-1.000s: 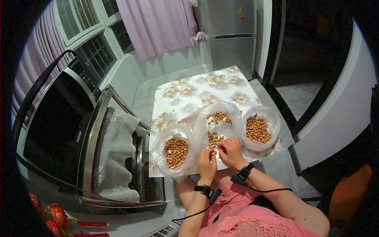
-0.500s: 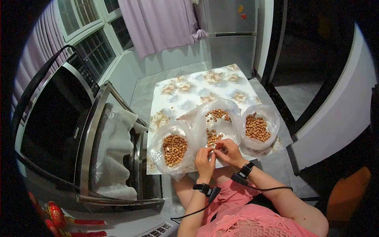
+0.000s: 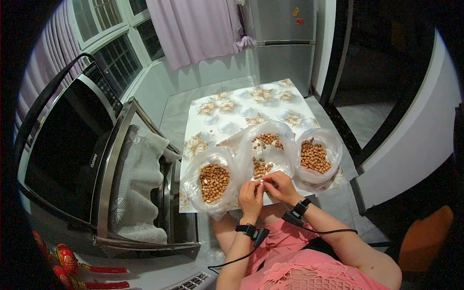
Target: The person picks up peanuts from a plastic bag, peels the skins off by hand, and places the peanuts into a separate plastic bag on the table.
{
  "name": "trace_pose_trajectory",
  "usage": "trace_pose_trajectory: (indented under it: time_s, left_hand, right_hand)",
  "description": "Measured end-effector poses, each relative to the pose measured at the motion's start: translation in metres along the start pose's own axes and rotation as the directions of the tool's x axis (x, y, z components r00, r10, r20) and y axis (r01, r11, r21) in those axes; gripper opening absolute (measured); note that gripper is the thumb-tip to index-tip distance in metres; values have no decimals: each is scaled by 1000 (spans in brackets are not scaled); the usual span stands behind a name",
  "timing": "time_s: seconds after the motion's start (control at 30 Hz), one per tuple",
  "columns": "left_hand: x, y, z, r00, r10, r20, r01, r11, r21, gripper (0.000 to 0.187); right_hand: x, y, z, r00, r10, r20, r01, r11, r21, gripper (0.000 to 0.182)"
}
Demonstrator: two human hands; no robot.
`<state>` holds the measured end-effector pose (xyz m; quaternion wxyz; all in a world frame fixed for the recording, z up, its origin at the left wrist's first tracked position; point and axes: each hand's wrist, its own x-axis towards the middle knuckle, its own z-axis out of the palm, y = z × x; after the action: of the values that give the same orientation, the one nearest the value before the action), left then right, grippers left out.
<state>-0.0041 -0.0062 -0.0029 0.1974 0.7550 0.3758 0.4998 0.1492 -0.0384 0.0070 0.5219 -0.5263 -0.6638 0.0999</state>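
Red ornaments (image 3: pixel 66 258) are showing at far left, a microwave (image 3: pixel 65 150) is standing above them, and a pale cloth (image 3: pixel 137 186) is draping down beside it. On the flower-patterned table (image 3: pixel 270 109), the left bag (image 3: pixel 193 170) is standing open, brown nuts (image 3: pixel 215 182) piling inside. Just right of it, a person's left hand (image 3: pixel 250 195) is pinching a small pale piece (image 3: pixel 261 181), its grip closed. That piece is sitting between the fingertips of both hands, at the near side of the middle bag (image 3: pixel 291 157), where more nuts are lying in two loose clusters. The right hand (image 3: pixel 282 187) is gripping the same piece from the other side. Black bands (image 3: pixel 300 208) are circling both wrists. Farther right, the right bag (image 3: pixel 334 150) is holding a fuller heap of nuts, while a dark doorway (image 3: pixel 382 72) is opening beyond.
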Motion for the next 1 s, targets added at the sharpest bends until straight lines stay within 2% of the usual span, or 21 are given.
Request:
trace_pose_trajectory:
  time_s: [0.17, 0.6, 1.0]
  left_hand:
    - [1, 1, -1, 999, -33, -3, 33, 999, -8, 8]
    - [1, -2, -2, 1000, 4, 11, -4, 1000, 6, 5]
    - [4, 3, -5, 999, -15, 33, 16, 1000, -24, 11]
  right_hand:
    - [2, -1, -3, 998, -39, 57, 41, 999, -21, 20]
    - [5, -6, -5, 996, -74, 52, 76, 997, -33, 18]
    - [5, -5, -5, 992, -103, 76, 106, 993, -44, 23]
